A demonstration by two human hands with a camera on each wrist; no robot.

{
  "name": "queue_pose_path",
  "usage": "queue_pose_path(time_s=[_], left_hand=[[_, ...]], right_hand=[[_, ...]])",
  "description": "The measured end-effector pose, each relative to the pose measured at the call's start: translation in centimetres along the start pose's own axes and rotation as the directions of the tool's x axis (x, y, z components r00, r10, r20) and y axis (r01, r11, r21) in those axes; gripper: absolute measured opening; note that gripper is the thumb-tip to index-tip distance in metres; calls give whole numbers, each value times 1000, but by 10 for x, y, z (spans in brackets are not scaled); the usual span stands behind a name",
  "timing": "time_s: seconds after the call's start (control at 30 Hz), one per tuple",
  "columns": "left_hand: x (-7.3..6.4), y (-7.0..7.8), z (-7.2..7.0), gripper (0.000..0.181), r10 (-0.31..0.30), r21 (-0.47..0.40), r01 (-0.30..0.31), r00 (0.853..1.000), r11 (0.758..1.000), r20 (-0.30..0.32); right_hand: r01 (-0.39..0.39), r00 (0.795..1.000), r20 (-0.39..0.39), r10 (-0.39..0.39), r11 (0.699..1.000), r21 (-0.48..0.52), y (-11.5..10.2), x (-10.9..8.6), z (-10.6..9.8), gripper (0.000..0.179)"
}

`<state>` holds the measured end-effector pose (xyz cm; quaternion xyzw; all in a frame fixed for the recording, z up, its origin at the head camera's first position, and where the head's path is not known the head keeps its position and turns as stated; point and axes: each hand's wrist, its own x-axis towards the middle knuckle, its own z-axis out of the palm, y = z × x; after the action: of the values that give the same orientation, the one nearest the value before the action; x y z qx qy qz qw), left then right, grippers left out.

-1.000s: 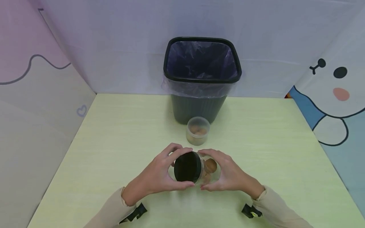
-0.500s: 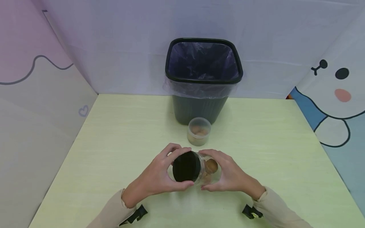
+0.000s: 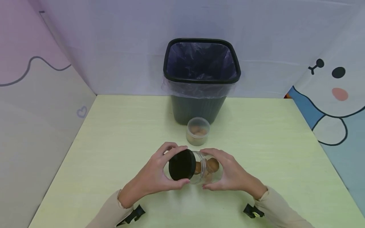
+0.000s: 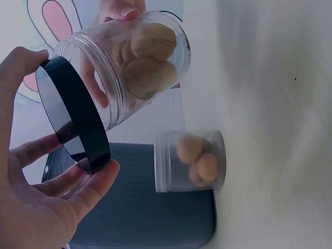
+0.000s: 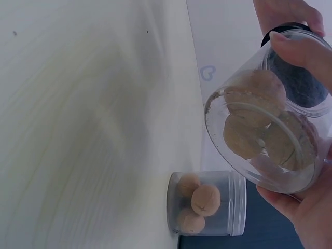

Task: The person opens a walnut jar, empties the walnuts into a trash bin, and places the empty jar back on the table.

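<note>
My left hand (image 3: 155, 171) grips a black round lid (image 3: 182, 165) by its rim, thumb on one side and fingers on the other. Just right of it, my right hand (image 3: 233, 172) holds a clear plastic jar (image 4: 101, 39) tilted on its side, its threaded mouth facing the lid. In the left wrist view a gap shows between lid and mouth. Several walnuts (image 4: 154, 41) lie inside the jar. Beyond both hands, a second clear jar (image 3: 198, 142) with several walnuts (image 5: 205, 200) stands upright and lidless on the table.
Directly behind the second jar stands a dark waste bin (image 3: 196, 107) with a clear plastic liner (image 3: 199, 90) folded over its rim. The pale wooden table (image 3: 125, 126) meets a light cloth wall (image 3: 119, 63) at the back. Printed cloth hangs on both sides.
The lid has come away from the jar's mouth as my left hand moved slightly left with it. My right hand keeps the jar nearly in place, a touch further right.
</note>
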<state>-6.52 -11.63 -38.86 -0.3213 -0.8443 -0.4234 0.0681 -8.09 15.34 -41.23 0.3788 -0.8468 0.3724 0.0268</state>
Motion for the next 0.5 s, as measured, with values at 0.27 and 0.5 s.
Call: queue_pose_path(time_s=[0.27, 0.5], left_hand=[[-2, -5, -1, 76, -46, 38, 46, 999, 998, -13], [-5, -9, -2, 76, -65, 48, 66, 998, 997, -26]], right_hand=[[-12, 1000, -8, 12, 1000, -17, 0, -1, -3, 95], [-9, 1000, -17, 8, 1000, -30, 1, -1, -5, 95]])
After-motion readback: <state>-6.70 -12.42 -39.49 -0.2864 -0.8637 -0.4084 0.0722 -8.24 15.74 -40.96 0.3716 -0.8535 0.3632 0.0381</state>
